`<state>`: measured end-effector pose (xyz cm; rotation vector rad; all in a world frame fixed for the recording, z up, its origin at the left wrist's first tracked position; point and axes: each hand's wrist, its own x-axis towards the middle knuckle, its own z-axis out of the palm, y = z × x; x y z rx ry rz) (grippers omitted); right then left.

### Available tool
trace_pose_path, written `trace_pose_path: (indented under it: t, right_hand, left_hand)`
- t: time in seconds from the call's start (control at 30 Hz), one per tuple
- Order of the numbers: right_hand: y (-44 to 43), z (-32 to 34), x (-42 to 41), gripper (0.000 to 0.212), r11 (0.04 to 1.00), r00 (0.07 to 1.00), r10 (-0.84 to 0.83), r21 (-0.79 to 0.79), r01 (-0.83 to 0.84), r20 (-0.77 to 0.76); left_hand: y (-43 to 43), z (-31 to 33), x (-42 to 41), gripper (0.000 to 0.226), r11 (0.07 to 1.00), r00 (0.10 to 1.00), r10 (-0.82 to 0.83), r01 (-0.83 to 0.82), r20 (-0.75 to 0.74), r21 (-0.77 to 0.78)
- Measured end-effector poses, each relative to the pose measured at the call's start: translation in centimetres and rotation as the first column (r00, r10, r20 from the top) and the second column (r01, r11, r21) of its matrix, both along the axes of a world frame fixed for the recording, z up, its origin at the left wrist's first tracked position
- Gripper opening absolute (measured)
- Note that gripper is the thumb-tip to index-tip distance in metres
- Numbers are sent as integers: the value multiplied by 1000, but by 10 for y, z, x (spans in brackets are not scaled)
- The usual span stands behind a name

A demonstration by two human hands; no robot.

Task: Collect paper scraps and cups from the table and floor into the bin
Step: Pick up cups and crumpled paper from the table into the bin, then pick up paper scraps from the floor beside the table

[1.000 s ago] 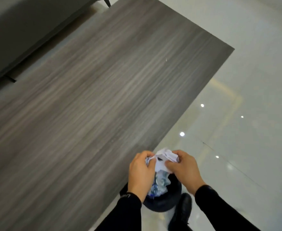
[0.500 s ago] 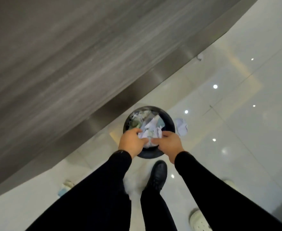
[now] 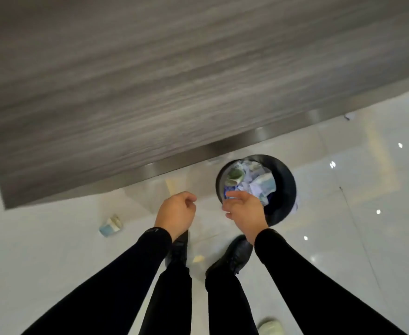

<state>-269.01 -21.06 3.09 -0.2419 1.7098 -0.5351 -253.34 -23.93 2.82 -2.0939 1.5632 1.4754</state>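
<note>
A black round bin [image 3: 286, 187] stands on the floor beside the table's edge, filled with crumpled paper scraps and cups [image 3: 247, 181]. My right hand [image 3: 244, 211] hovers over the bin's near rim, fingers loosely spread and holding nothing. To the left of the bin, my left hand [image 3: 176, 213] is loosely curled and empty. A crushed blue and white cup [image 3: 110, 226] lies on the floor left of my feet. A small pale scrap [image 3: 198, 258] sits between my shoes. A bit of white paper [image 3: 296, 206] peeks out behind the bin's right side.
The grey wood-grain table [image 3: 150, 81] fills the upper part of the view, its edge just behind the bin. The floor is glossy white tile. A whitish object [image 3: 271, 327] lies at the bottom edge, and a small speck [image 3: 349, 116] sits near the table edge.
Both hands held a crumpled white paper over the bin; it is now released into the bin. My left hand has pulled away to the left, and my view has shifted left.
</note>
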Motion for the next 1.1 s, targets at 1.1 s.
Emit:
trace_pose_path:
  t: [1.1]
  right_hand:
    - [11,-231,320,20,533,533,846,-42,-845,9]
  left_hand:
    - [120,-311,340,44,954,872,-294,241,391,180]
